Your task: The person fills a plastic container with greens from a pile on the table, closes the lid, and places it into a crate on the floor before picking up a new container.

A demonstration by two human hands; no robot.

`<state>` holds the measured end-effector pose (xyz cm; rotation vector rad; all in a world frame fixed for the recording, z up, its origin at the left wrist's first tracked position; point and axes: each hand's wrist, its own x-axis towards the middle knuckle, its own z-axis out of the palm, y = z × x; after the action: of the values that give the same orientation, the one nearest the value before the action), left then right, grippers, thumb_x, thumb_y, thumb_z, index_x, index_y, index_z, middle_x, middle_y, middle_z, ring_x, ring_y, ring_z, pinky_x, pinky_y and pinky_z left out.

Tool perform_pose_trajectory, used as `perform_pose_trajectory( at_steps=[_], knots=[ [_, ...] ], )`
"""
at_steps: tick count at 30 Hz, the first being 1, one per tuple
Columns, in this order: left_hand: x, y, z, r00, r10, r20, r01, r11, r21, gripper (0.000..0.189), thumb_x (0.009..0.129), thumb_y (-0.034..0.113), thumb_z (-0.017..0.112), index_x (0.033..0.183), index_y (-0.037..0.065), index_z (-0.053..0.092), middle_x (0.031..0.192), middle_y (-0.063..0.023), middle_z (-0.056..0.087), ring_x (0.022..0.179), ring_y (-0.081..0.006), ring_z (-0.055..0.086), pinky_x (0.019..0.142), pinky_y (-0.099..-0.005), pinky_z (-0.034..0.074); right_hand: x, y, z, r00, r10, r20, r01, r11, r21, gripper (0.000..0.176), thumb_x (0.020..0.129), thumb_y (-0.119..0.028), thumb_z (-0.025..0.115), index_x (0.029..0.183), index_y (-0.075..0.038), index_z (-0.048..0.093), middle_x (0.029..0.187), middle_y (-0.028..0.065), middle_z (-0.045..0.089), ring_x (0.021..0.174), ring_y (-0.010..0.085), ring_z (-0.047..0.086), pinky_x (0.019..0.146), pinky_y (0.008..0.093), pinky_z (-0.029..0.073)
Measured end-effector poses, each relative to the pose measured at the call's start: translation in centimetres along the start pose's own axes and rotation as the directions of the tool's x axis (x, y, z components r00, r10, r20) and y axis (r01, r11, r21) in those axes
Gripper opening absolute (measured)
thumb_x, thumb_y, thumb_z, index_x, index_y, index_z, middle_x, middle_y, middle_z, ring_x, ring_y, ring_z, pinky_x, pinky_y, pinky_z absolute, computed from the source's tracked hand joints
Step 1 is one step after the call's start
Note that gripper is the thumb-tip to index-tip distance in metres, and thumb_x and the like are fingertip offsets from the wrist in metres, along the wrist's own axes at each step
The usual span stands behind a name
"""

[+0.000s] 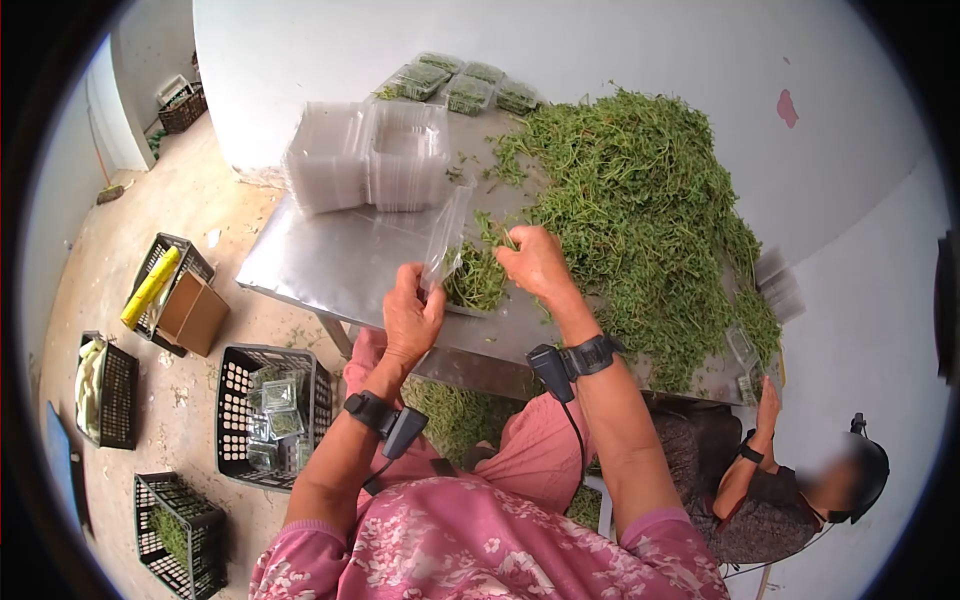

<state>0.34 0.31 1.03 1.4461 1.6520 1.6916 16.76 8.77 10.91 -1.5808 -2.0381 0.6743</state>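
Note:
My left hand (412, 320) is closed on the near left side of a clear plastic clamshell box (446, 240), whose lid stands raised. Loose leafy green sprigs (474, 282) lie inside the box. At the box's right side, my right hand (536, 265) has its fingers curled together around some green stems, partly hidden by the fingers. Just right of that hand rises a large heap of the same greens (640, 200). Tall nested stacks of clear boxes (408, 160) stand beyond my left hand.
Several filled, closed boxes (468, 94) sit at the metal table's (330, 262) far edge. On the floor to the left are black crates, one with filled packs (282, 408), another with a cardboard box (192, 312). A co-worker (760, 500) sits at the right.

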Motion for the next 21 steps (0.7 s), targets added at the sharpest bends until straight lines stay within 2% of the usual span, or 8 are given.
perform_pose_trajectory(
  at_steps=[3, 5, 7, 10, 12, 16, 19, 21],
  knots=[
    [0.1, -0.2, 0.0, 1.0, 0.013, -0.004, -0.013, 1.0, -0.008, 0.023, 0.083, 0.01, 0.062, 0.102, 0.001, 0.054, 0.067, -0.0155, 0.062, 0.056, -0.0296, 0.06, 0.056, -0.038, 0.048, -0.6, -0.1, 0.5, 0.987, 0.121, 0.109, -0.132, 0.986, 0.102, 0.027, 0.08, -0.015, 0.07, 0.07, 0.005, 0.054, 0.065, 0.0216, 0.062, 0.063, 0.0322, 0.064, 0.063, 0.0427, 0.05],
    [0.0, -0.4, 0.2, 1.0, 0.016, -0.009, -0.016, 1.0, -0.026, 0.023, 0.082, 0.01, 0.062, 0.102, 0.001, 0.054, 0.067, -0.0156, 0.062, 0.056, -0.0297, 0.061, 0.056, -0.0383, 0.048, -0.5, 0.7, 0.2, 0.997, 0.041, 0.066, -0.045, 0.997, 0.055, 0.027, 0.081, -0.014, 0.071, 0.092, 0.006, 0.057, 0.078, 0.0205, 0.066, 0.067, 0.0262, 0.067, 0.061, 0.0372, 0.053],
    [-0.1, -0.1, -0.1, 1.0, -0.014, 0.019, 0.015, 1.0, -0.028, 0.024, 0.082, 0.009, 0.062, 0.103, 0.001, 0.053, 0.067, -0.0156, 0.062, 0.056, -0.0296, 0.061, 0.056, -0.0383, 0.048, -0.7, 1.3, -0.3, 0.999, -0.033, 0.022, 0.033, 0.999, 0.005, 0.041, 0.082, -0.014, 0.073, 0.115, 0.007, 0.061, 0.09, 0.0195, 0.07, 0.072, 0.0203, 0.069, 0.059, 0.0317, 0.055],
    [0.0, -0.2, 0.0, 0.999, -0.018, 0.031, 0.019, 0.999, -0.028, 0.025, 0.082, 0.009, 0.062, 0.104, 0.001, 0.053, 0.067, -0.0154, 0.062, 0.057, -0.0296, 0.061, 0.056, -0.0382, 0.048, -1.3, 0.6, -1.0, 0.977, -0.21, -0.034, 0.204, 0.972, -0.117, 0.036, 0.082, -0.01, 0.071, 0.114, 0.004, 0.062, 0.102, 0.0192, 0.068, 0.08, 0.0272, 0.068, 0.069, 0.0361, 0.055],
    [0.0, -0.3, 0.0, 1.0, -0.011, 0.024, 0.012, 1.0, -0.024, 0.025, 0.082, 0.009, 0.062, 0.104, 0.001, 0.052, 0.067, -0.0151, 0.062, 0.057, -0.0295, 0.061, 0.056, -0.0381, 0.048, -1.5, 0.5, -0.1, 0.94, -0.341, -0.013, 0.335, 0.931, -0.147, 0.033, 0.082, -0.008, 0.069, 0.112, 0.002, 0.063, 0.106, 0.0174, 0.066, 0.087, 0.032, 0.065, 0.077, 0.039, 0.052],
    [0.0, -0.3, 0.0, 1.0, -0.011, 0.022, 0.011, 1.0, -0.01, 0.025, 0.082, 0.009, 0.062, 0.104, 0.001, 0.052, 0.065, -0.0145, 0.061, 0.055, -0.0291, 0.059, 0.055, -0.038, 0.047, -2.2, 0.0, 2.0, 0.801, -0.596, 0.057, 0.582, 0.751, -0.313, 0.022, 0.083, -0.007, 0.065, 0.104, -0.001, 0.064, 0.108, 0.0149, 0.061, 0.095, 0.0366, 0.058, 0.085, 0.0442, 0.047],
    [0.0, -0.5, 0.0, 1.0, 0.002, 0.02, -0.002, 1.0, -0.003, 0.025, 0.082, 0.01, 0.062, 0.103, 0.002, 0.052, 0.064, -0.014, 0.06, 0.053, -0.0284, 0.058, 0.055, -0.0381, 0.046, -1.8, 0.1, 2.5, 0.896, -0.401, 0.19, 0.441, 0.758, -0.481, 0.012, 0.085, -0.01, 0.063, 0.094, -0.003, 0.065, 0.102, 0.0151, 0.062, 0.098, 0.0358, 0.055, 0.087, 0.0477, 0.043],
    [0.1, -0.5, 0.1, 1.0, 0.009, 0.018, -0.009, 1.0, 0.006, 0.024, 0.083, 0.01, 0.063, 0.103, 0.002, 0.052, 0.064, -0.0138, 0.06, 0.053, -0.028, 0.058, 0.054, -0.0382, 0.046, -1.3, 0.8, 2.8, 0.912, -0.364, 0.187, 0.408, 0.761, -0.504, 0.01, 0.086, -0.012, 0.061, 0.087, -0.003, 0.065, 0.098, 0.0152, 0.063, 0.096, 0.035, 0.054, 0.085, 0.0487, 0.043]
  ],
)
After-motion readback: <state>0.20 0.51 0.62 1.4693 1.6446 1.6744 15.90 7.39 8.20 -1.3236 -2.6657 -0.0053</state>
